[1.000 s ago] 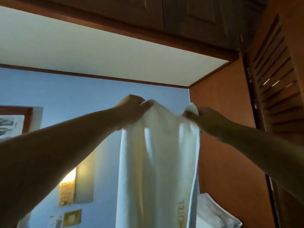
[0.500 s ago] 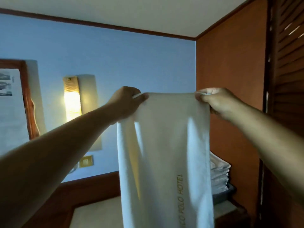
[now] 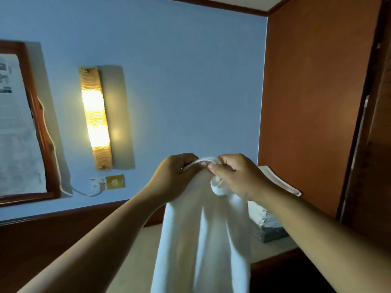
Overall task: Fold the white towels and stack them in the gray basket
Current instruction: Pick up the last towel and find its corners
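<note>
Both pinching towel (image 3: 203, 240), left grip (image 3: 175, 178), right grip (image 3: 237, 178)

White all the way down on the plain white terry towel (image 3: 203, 240) hanging from the left hand (image 3: 175, 176) and right hand (image 3: 234, 176), no print showing, just greyish shadow in the folds. Left of the left hand, the tall amber glass wall lamp (image 3: 95, 117) glows yellow-gold, ribbed in wavy lines. Under it, a square brass-gold switch plate (image 3: 114, 182). Behind both hands, the pale blue painted wall (image 3: 190, 81). Past the right hand, an orange-brown wooden panel (image 3: 313, 102); below that hand, the gray fine-meshed basket (image 3: 268, 233) with the stack of white folded towels (image 3: 262, 214).
</note>
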A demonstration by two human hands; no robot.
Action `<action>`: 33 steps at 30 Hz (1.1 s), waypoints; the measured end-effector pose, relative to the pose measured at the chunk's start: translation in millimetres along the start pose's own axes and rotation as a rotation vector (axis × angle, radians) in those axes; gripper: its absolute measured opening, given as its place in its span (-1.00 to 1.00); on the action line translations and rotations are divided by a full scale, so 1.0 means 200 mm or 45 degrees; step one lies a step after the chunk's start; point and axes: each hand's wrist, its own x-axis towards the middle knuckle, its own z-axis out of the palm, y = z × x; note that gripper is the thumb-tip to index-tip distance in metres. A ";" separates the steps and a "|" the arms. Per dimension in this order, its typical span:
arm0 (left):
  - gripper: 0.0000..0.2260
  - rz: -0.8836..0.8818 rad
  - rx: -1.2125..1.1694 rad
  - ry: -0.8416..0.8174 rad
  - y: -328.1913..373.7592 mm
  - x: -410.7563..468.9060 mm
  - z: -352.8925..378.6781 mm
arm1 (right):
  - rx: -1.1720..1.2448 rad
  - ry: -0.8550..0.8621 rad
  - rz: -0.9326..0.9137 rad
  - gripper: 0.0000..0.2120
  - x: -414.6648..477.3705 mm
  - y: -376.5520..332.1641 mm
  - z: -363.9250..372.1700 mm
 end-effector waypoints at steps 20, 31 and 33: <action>-0.66 0.011 0.364 -0.152 -0.23 -0.21 0.02 | -0.048 -0.530 0.115 -0.24 -0.14 0.23 0.11; -0.84 -0.151 0.197 -0.126 -0.36 -0.41 0.08 | 0.207 -0.016 -0.117 -0.61 -0.16 0.07 0.10; -0.87 -0.289 0.277 -0.103 -0.54 -0.48 0.10 | 0.255 0.125 -0.041 -0.60 -0.13 0.09 0.05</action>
